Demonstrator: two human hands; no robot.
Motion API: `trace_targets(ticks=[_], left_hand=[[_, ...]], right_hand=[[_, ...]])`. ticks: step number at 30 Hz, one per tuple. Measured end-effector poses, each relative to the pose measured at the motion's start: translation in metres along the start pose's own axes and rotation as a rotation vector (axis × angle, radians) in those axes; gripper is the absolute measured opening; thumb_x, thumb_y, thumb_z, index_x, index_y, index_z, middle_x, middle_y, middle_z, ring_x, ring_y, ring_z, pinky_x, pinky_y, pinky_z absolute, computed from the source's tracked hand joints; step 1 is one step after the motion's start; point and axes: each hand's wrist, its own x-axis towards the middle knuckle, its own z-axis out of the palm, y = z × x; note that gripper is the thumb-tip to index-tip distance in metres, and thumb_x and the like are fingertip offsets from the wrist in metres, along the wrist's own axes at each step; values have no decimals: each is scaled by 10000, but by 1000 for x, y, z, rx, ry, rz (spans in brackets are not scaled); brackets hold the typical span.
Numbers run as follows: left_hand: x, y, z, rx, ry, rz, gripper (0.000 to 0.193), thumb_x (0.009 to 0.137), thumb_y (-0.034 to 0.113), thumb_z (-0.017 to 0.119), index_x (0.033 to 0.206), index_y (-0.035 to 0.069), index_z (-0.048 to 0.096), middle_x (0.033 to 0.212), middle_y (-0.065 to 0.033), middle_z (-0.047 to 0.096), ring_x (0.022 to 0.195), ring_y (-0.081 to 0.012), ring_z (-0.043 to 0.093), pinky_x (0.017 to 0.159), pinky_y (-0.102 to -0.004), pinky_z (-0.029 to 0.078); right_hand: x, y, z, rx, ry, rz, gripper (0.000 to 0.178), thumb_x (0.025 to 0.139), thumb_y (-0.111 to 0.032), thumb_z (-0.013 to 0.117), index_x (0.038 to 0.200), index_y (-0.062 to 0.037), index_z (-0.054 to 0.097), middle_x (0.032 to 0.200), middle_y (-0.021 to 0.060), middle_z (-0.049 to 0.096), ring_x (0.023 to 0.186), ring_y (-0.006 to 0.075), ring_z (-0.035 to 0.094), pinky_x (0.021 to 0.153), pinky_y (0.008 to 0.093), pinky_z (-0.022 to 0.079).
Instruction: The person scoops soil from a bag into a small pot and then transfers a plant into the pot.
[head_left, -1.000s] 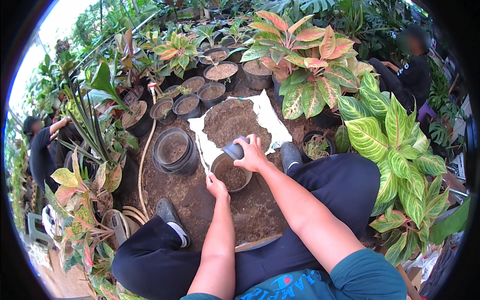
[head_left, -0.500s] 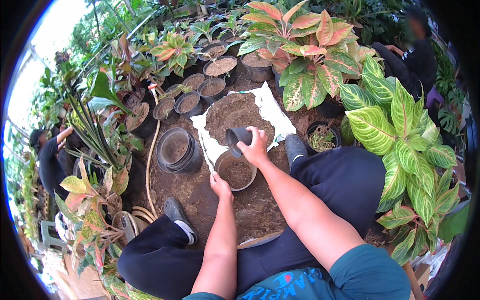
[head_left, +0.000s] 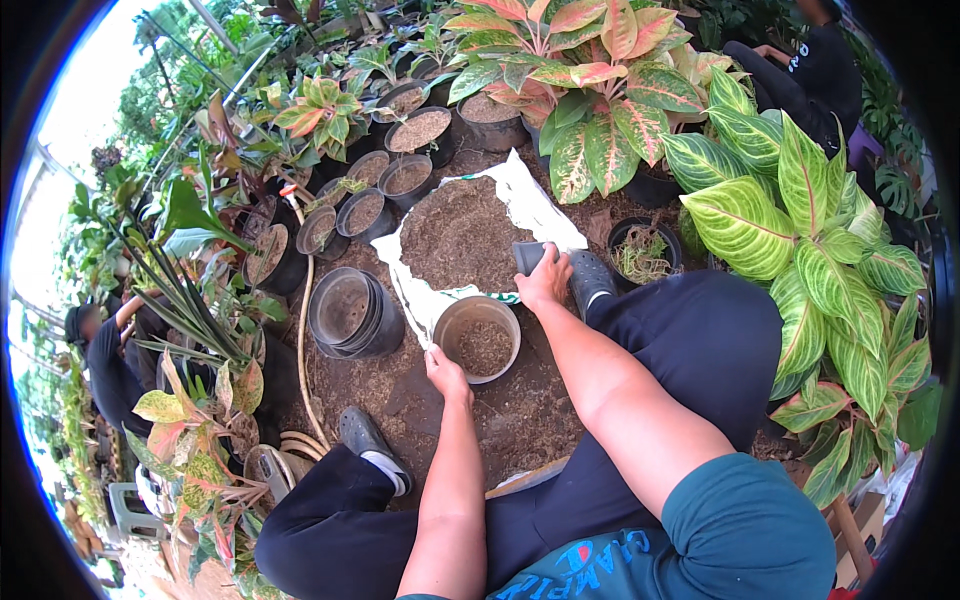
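My left hand (head_left: 447,374) is closed on the near-left rim of a round plant pot (head_left: 512,322), which stands upright on the ground between my feet with brown soil in its bottom. A small dark pot (head_left: 526,258) is gripped in my right hand (head_left: 546,279), to the right of the bigger pot and at the right side of the opened white sack (head_left: 541,205). Loose brown soil (head_left: 462,238) lies heaped on that sack, just beyond the bigger pot. What the small pot contains is hidden from me.
Stacked empty black pots (head_left: 352,312) stand at left, beside a hose (head_left: 303,345). Several soil-filled pots (head_left: 420,132) are grouped farther back. Large leafy plants (head_left: 790,230) crowd the right. One person (head_left: 112,365) sits at far left, another (head_left: 815,85) at far right.
My right hand has carried the small pot from above the bigger pot's far rim to the right. My left hand keeps hold of the rim. The whole view has shifted slightly.
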Motion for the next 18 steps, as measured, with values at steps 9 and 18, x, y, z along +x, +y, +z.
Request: trace_targets(ticks=[9,18], left_hand=[[-19,2,-7,-51,64,72,423,1152,256,397,1190,-52,685,1085,-82,730,957,-156,629,870,-339,504],[-10,0,-28,-21,226,36,397,1143,219,411,1188,-67,683,1086,-97,734,968,-169,641,893,-352,508]], right_hand=[[-10,-22,14,-6,-95,275,969,777,-335,896,1537,-124,334,1540,251,304,1464,418,317,1146,524,449],[-17,-24,37,162,-156,387,950,698,-375,872,1493,-140,408,1523,264,327,1449,427,332,1129,497,454]])
